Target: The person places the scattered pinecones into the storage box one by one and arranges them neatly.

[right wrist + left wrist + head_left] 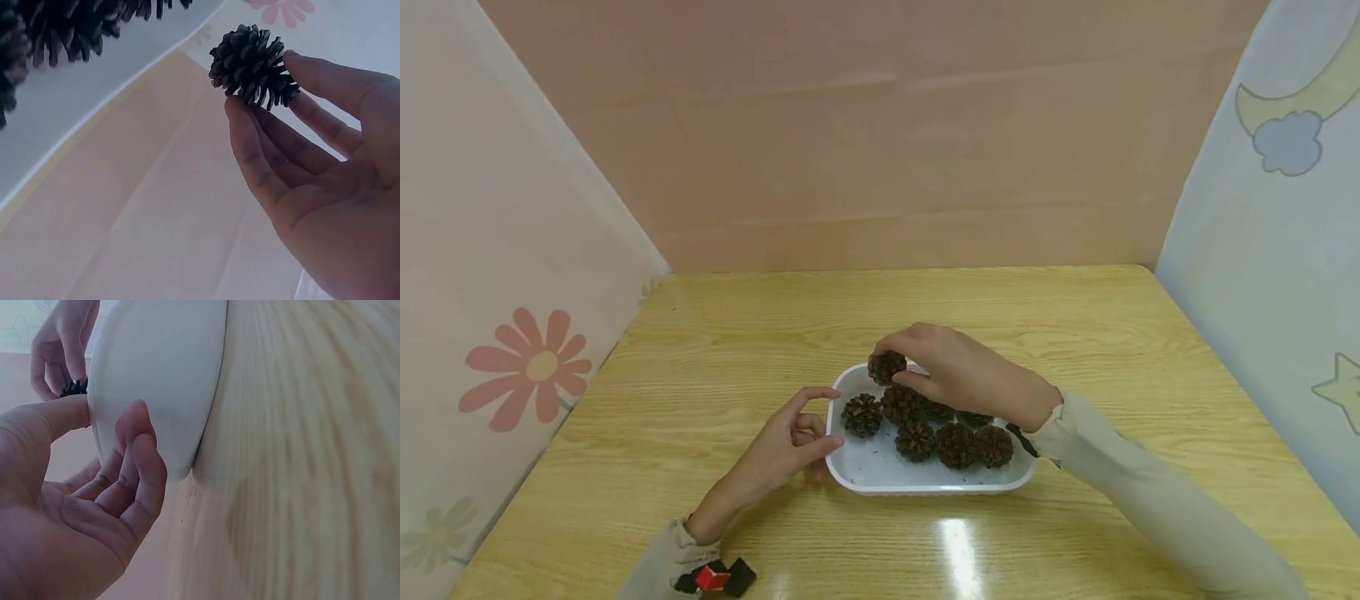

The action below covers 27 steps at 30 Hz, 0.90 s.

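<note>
Head view, right hand: the right hand (958,367) comes in from 4 o'clock and pinches one pine cone (887,367) between thumb and fingertips, just above the far left corner of the tray (880,479).
Head view, held pine cone: it sits at about 11 o'clock over the tray, clear of the other cones.
Head view, left hand: the left hand (782,450) lies at 9 o'clock of the tray, holding nothing, its thumb and loosely bent fingers against the tray's left rim.
Head view, tray: a shallow white tray on the wooden desk (715,350), near the desk's middle.
Head view, loose cones: a pile of pine cones (936,429) lies in the tray, spread from its middle toward 3 o'clock, several touching each other.
Head view, surroundings: a flower panel (527,367) stands at 9 o'clock, a moon and cloud panel (1292,125) at 2 o'clock.

Left wrist view, left hand: the fingers (134,469) rest against the white outer wall of the tray (162,375), not curled round it.
Left wrist view, far side: the right hand (59,350) shows at 11 o'clock with the dark pine cone (75,387) peeking over the rim.

Right wrist view, right hand: the fingers (269,156) and thumb grip the pine cone (253,62) by its sides.
Right wrist view, other cones: the pile of pine cones (69,28) sits at 10 o'clock, apart from the held one.
</note>
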Motion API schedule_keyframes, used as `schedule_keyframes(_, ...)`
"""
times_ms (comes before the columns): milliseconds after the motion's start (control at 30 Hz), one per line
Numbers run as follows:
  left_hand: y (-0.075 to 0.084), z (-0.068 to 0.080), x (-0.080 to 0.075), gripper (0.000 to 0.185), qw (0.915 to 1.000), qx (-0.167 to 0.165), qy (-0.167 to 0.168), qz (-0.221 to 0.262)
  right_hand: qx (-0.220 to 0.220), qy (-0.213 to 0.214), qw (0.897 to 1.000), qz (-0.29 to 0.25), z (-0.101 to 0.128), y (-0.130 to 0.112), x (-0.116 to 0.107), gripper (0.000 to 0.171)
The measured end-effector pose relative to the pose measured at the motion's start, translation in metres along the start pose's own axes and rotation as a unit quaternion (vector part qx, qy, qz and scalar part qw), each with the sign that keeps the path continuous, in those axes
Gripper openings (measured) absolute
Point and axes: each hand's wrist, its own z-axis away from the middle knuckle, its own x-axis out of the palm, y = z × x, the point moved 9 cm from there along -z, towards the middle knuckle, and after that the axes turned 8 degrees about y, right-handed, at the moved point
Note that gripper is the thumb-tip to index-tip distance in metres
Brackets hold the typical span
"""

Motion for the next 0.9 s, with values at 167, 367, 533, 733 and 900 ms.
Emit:
schedule_keyframes(167,-0.001,0.0,-0.001,0.057,1.0,0.007,0.002,-0.005,-0.014,0.009,1.0,0.004,0.015,-0.012,0.003,0.035)
schedule_keyframes(367,0.0,0.0,-0.003,0.057,0.9997,0.017,0.001,-0.016,-0.034,0.019,0.999,0.033,0.029,-0.026,0.011,0.035)
schedule_keyframes(533,-0.001,0.0,-0.005,0.058,0.9998,0.01,0.004,-0.014,-0.06,0.033,0.997,0.035,0.037,-0.041,0.016,0.036)
schedule_keyframes(733,-0.003,-0.001,-0.007,0.058,0.9998,0.006,0.007,-0.016,-0.059,0.024,0.997,0.041,0.045,-0.053,0.022,0.038)
schedule_keyframes(900,-0.003,-0.002,-0.007,0.058,0.9998,0.012,0.002,-0.016,-0.061,0.031,0.996,0.058,0.051,-0.061,0.027,0.039)
